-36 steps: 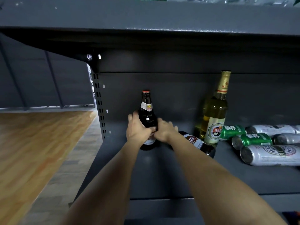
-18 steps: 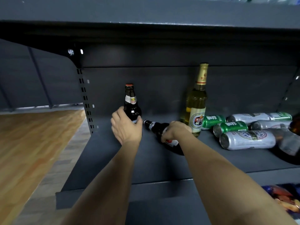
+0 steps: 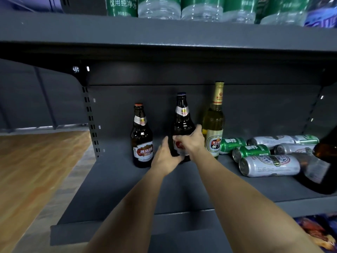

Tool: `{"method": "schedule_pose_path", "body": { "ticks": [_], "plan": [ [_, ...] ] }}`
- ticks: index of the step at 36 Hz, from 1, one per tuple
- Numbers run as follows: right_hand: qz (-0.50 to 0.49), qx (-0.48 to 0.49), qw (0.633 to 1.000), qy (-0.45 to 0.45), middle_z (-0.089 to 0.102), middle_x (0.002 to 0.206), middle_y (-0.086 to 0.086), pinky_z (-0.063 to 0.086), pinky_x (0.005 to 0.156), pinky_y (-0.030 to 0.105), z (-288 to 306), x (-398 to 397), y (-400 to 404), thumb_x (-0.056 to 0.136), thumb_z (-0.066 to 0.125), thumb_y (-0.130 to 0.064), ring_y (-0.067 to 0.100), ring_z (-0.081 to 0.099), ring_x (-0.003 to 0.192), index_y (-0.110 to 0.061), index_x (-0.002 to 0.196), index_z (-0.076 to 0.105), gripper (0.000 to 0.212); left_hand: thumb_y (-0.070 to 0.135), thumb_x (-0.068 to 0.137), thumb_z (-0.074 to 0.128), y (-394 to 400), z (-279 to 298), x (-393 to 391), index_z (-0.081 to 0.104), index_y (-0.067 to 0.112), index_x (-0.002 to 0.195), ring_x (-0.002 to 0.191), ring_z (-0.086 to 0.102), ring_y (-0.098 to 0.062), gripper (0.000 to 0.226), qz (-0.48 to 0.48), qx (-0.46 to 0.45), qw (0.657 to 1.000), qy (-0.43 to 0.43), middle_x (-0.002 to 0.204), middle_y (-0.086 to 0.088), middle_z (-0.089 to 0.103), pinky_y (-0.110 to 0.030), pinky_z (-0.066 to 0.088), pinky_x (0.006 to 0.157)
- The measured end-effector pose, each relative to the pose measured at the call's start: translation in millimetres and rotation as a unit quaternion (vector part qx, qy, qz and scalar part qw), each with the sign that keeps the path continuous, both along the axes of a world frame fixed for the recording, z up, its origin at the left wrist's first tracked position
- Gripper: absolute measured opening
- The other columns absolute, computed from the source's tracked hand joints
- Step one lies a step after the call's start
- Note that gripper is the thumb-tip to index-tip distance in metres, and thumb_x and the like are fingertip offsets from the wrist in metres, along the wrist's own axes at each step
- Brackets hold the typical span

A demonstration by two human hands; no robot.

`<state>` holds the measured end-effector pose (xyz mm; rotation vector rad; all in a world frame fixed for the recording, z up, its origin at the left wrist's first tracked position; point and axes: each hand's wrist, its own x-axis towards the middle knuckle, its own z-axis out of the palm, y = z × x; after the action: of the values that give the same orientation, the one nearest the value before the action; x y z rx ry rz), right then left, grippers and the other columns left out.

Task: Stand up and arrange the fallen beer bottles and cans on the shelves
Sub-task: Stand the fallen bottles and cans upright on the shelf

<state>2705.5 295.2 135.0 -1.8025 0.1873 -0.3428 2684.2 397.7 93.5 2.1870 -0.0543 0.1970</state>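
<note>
Bottle number two [image 3: 182,123] is up now, off its side, between the first brown bottle [image 3: 141,141] and the tall green one [image 3: 213,125]. Right hand [image 3: 189,141] grips its body, left hand [image 3: 164,156] cups the base with loose fingers. Cans [image 3: 268,165] still lie toppled at right.

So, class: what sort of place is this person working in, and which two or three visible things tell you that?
Most likely a shop or supermarket aisle. Grey metal shelving with slotted uprights, packs of bottled water above, and beer bottles and cans stocked below suggest retail display.
</note>
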Motion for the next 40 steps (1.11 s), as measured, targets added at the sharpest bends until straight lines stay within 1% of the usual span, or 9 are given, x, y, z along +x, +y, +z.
{"method": "schedule_pose_path", "body": {
  "ticks": [4, 12, 18, 22, 26, 30, 35, 37, 40],
  "plan": [
    [0.037, 0.044, 0.998, -0.014, 0.060, 0.105, 0.007, 0.055, 0.086, 0.049, -7.7, 9.2, 6.6, 0.059, 0.087, -0.015, 0.028, 0.062, 0.099, -0.021, 0.105, 0.040, 0.066, 0.036, 0.078, 0.076, -7.0, -4.6, 11.9, 0.006, 0.024, 0.155, 0.135, 0.042, -0.027, 0.105, 0.022, 0.021, 0.999, -0.017, 0.150, -0.004, 0.037, -0.045, 0.040, 0.107],
    [0.047, 0.030, 0.998, 0.006, 0.060, 0.100, 0.002, 0.057, 0.077, 0.052, -31.1, 21.0, 11.8, 0.064, 0.087, -0.015, 0.028, 0.064, 0.095, -0.018, 0.116, 0.038, 0.071, 0.020, 0.083, 0.067, -11.5, -10.7, 27.4, 0.016, 0.018, 0.153, 0.120, 0.052, -0.032, 0.086, 0.065, 0.003, 0.998, -0.013, 0.137, -0.012, 0.046, -0.048, 0.045, 0.099],
    [0.061, -0.047, 0.997, 0.027, 0.060, 0.105, 0.005, 0.056, 0.083, 0.049, -24.6, 26.8, 8.6, 0.068, 0.086, -0.020, 0.028, 0.063, 0.100, -0.016, 0.109, 0.037, 0.064, 0.021, 0.089, 0.060, -11.4, -13.5, 28.5, 0.016, 0.017, 0.152, 0.120, 0.052, -0.031, 0.078, 0.079, -0.007, 0.997, -0.016, 0.139, -0.011, 0.045, -0.048, 0.047, 0.097],
    [0.062, -0.085, 0.994, 0.033, 0.058, 0.116, 0.007, 0.050, 0.094, 0.042, -21.6, 26.1, 8.5, 0.072, 0.084, -0.022, 0.027, 0.058, 0.111, -0.012, 0.119, 0.040, 0.065, 0.021, 0.093, 0.057, -9.1, -16.8, 24.5, 0.017, 0.014, 0.153, 0.125, 0.049, -0.031, 0.072, 0.071, 0.005, 0.997, -0.021, 0.143, -0.013, 0.040, -0.045, 0.043, 0.100],
    [0.050, -0.170, 0.984, 0.000, 0.051, 0.131, 0.010, 0.047, 0.097, 0.044, -24.8, 12.0, 7.0, 0.076, 0.079, -0.027, 0.029, 0.053, 0.120, -0.013, 0.133, 0.037, 0.073, 0.017, 0.092, 0.059, -8.5, -20.6, 19.2, 0.035, 0.011, 0.142, 0.116, 0.053, -0.032, 0.056, 0.086, -0.013, 0.996, -0.036, 0.132, -0.014, 0.047, -0.045, 0.046, 0.095],
    [0.003, -0.251, 0.966, -0.058, 0.053, 0.135, 0.006, 0.044, 0.089, 0.037, -33.2, -18.5, -11.1, 0.088, 0.061, -0.030, 0.029, 0.055, 0.118, -0.022, 0.146, 0.027, 0.067, 0.018, 0.091, 0.061, -13.8, -27.6, 4.4, 0.047, 0.009, 0.120, 0.105, 0.058, -0.034, 0.034, 0.164, -0.030, 0.984, -0.067, 0.122, -0.012, 0.051, -0.044, 0.049, 0.083],
    [-0.104, -0.266, 0.955, -0.079, 0.062, 0.108, 0.008, 0.034, 0.071, 0.033, -32.7, -49.2, -49.7, 0.089, 0.053, -0.020, 0.032, 0.058, 0.101, -0.015, 0.121, 0.045, 0.034, 0.016, 0.091, 0.059, -39.1, -26.0, -15.3, 0.050, 0.007, 0.112, 0.102, 0.058, -0.036, 0.024, 0.188, -0.019, 0.978, -0.084, 0.117, -0.014, 0.055, -0.039, 0.043, 0.075],
    [-0.144, -0.305, 0.937, -0.088, 0.061, 0.105, 0.011, 0.037, 0.073, 0.036, -26.3, -55.3, -74.7, 0.085, 0.054, -0.013, 0.034, 0.057, 0.101, -0.011, 0.110, 0.046, 0.026, 0.018, 0.091, 0.059, -57.9, -21.2, -19.8, 0.052, 0.007, 0.113, 0.102, 0.058, -0.037, 0.025, 0.166, -0.009, 0.982, -0.089, 0.118, -0.014, 0.056, -0.039, 0.043, 0.076],
    [-0.176, -0.367, 0.911, -0.061, 0.057, 0.113, 0.011, 0.040, 0.084, 0.038, -20.6, -58.0, -118.6, 0.082, 0.059, -0.010, 0.032, 0.051, 0.110, -0.010, 0.113, 0.046, 0.034, 0.023, 0.091, 0.060, -92.2, -14.9, -22.3, 0.052, 0.014, 0.111, 0.101, 0.058, -0.030, 0.023, 0.119, -0.005, 0.989, -0.088, 0.115, -0.007, 0.059, -0.033, 0.040, 0.073]
  ]
}}
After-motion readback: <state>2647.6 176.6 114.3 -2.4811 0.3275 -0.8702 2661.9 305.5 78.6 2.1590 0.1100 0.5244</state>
